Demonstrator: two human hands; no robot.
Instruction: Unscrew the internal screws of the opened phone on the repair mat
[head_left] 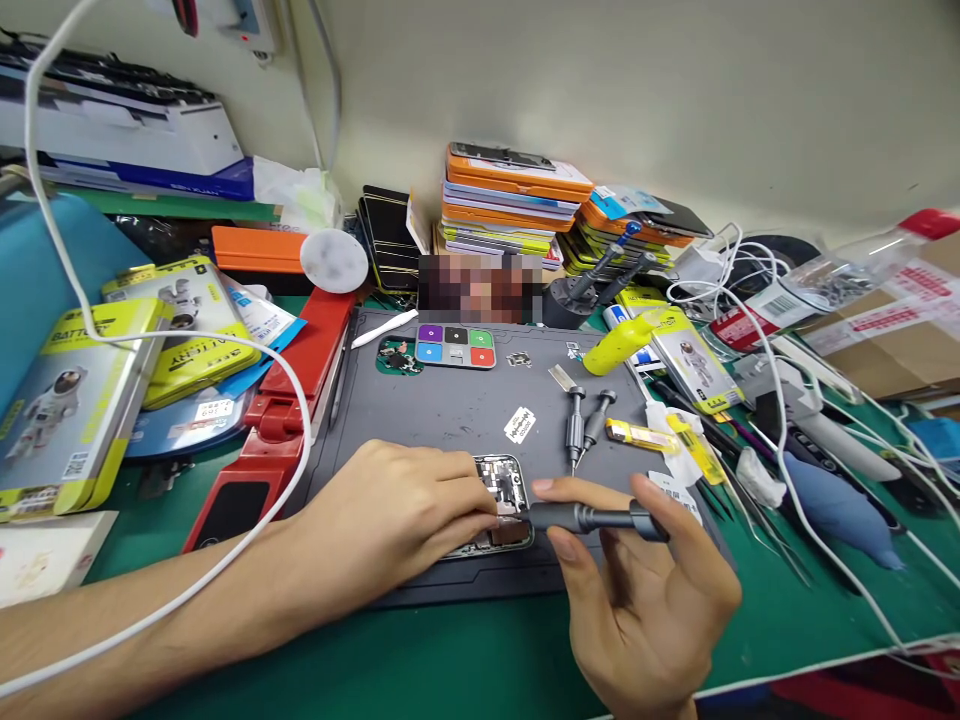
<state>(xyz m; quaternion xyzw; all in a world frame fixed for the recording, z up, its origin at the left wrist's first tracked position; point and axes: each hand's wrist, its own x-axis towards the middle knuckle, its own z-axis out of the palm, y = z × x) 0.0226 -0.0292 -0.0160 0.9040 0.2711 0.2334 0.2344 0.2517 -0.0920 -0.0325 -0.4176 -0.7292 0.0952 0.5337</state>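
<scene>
An opened phone (pixel 504 482) lies on the dark grey work mat, its inner boards exposed. My left hand (pixel 409 505) rests across it and covers its left part. The fingers there are curled and pressed together at the screwdriver's tip; what they pinch, if anything, is hidden. In my right hand (pixel 649 600) is a dark grey screwdriver (pixel 574 517), held nearly level between thumb and fingers. Its forefinger is at the handle's end, and the tip points left into the phone beside my left fingertips.
Two screwdrivers (pixel 575 425), a white stencil card (pixel 520 425) and a coloured magnetic pad (pixel 456 347) lie on the mat (pixel 405 400). A yellow bottle (pixel 619 343) stands behind. Battery boxes (pixel 75 400) and a red clamp-like tool (pixel 255 470) are left. A white cable (pixel 304 400) loops across my left forearm.
</scene>
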